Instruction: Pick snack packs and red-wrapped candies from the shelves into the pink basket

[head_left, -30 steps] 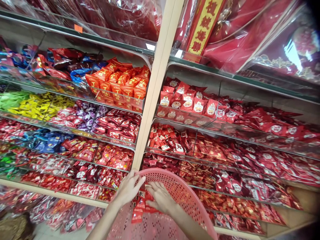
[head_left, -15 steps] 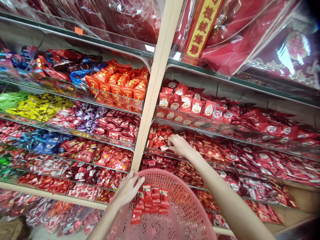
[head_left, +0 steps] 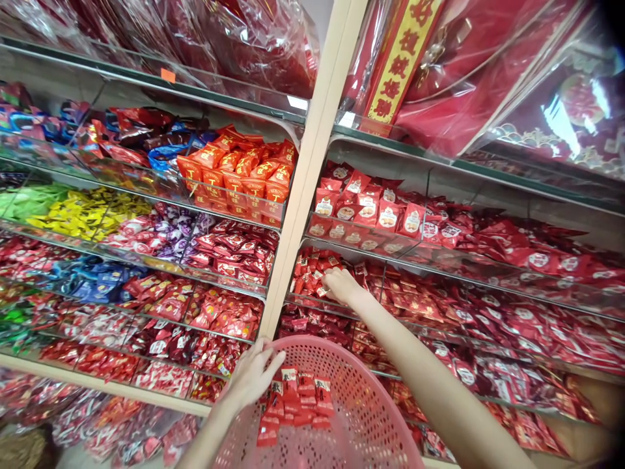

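- A shopper's left hand [head_left: 254,376] grips the rim of a pink perforated basket [head_left: 371,404] holding small red sweet packets [head_left: 300,404].
- The right hand [head_left: 340,285] reaches into a shelf bin of red packets [head_left: 312,270], fingers apparently closing on some.

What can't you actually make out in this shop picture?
- Right hand: its fingertips are buried among the red packets, so any grip is hidden.
- Basket: its near side is cut off by the bottom edge.
- Packets in basket: print too small to read.
- Left hand: its palm side is hidden against the basket's rim.
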Action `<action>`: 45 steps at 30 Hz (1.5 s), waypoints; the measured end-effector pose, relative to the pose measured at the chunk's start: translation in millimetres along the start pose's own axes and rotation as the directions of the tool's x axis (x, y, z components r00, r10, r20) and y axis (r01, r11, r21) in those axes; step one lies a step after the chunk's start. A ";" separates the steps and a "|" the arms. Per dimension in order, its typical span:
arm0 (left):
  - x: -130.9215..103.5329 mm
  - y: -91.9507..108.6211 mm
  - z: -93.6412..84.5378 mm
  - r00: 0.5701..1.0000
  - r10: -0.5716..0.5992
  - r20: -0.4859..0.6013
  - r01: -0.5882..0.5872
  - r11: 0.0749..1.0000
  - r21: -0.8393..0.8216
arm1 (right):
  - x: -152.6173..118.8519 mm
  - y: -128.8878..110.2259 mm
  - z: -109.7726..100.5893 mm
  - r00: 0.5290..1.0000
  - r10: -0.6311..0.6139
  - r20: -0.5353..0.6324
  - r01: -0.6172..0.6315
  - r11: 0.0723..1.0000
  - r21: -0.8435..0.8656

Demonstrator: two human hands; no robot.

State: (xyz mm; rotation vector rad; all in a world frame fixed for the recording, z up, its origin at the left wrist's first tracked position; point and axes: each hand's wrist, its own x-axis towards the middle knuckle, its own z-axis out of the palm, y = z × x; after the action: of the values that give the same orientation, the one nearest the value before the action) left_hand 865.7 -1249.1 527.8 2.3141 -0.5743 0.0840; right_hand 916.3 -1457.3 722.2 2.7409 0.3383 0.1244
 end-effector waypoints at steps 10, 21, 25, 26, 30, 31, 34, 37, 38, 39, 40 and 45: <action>-0.8 0.1 1.1 1.000 -0.003 -0.001 0.003 1.000 0.001 | -4.9 5.3 10.4 0.999 -0.028 -0.035 0.026 0.999 -0.042; 0.4 1.3 0.1 1.000 -0.004 -0.010 0.004 1.000 0.020 | -3.0 8.7 4.2 0.980 -0.087 -0.181 0.082 0.996 -0.037; 0.8 0.9 0.0 1.000 0.004 0.009 -0.004 0.999 0.034 | -13.8 16.0 -8.6 0.963 -0.056 -0.265 0.062 0.998 0.013; 0.9 0.5 0.3 1.000 0.008 0.011 -0.008 0.999 0.038 | -18.6 16.9 -12.2 0.959 -0.047 -0.280 0.056 0.998 0.025; 1.9 -2.6 3.3 1.000 0.027 -0.001 -0.027 0.998 0.054 | -46.1 11.0 -23.1 0.914 -0.006 -0.406 0.105 0.969 0.222; 2.1 -3.5 4.3 1.000 0.028 -0.002 -0.027 0.998 0.056 | -54.2 6.7 -23.8 0.895 0.012 -0.446 0.149 0.934 0.325; 2.5 -5.7 6.5 1.000 0.011 -0.001 -0.011 0.998 0.063 | -77.7 -12.5 -16.4 0.889 0.084 -0.451 0.260 0.717 0.646; 2.7 -5.5 6.5 1.000 -0.015 0.009 0.014 0.997 0.070 | -95.0 -35.7 8.6 0.933 0.109 -0.343 0.269 0.422 0.866; 2.7 -5.0 6.1 1.000 -0.017 0.014 0.016 0.997 0.070 | -99.1 -43.3 20.5 0.943 0.113 -0.312 0.263 0.318 0.911; 2.7 -4.4 5.6 1.000 -0.014 0.017 0.013 0.997 0.070 | -102.2 -50.8 33.7 0.953 0.124 -0.277 0.248 0.210 0.946; 2.7 -3.7 5.1 1.000 -0.010 0.019 0.008 0.997 0.071 | -104.7 -58.0 47.6 0.962 0.146 -0.232 0.220 0.094 0.971; 2.3 -1.7 4.5 1.000 0.013 0.001 -0.013 0.998 0.056 | -109.3 -87.0 111.9 0.958 0.257 0.126 0.063 -0.620 0.782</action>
State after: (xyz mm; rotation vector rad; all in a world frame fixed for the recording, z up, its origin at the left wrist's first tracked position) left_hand 868.0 -1251.9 524.0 2.3653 -0.5937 0.1069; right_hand 806.3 -1446.0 581.4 5.0111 -0.0248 0.1686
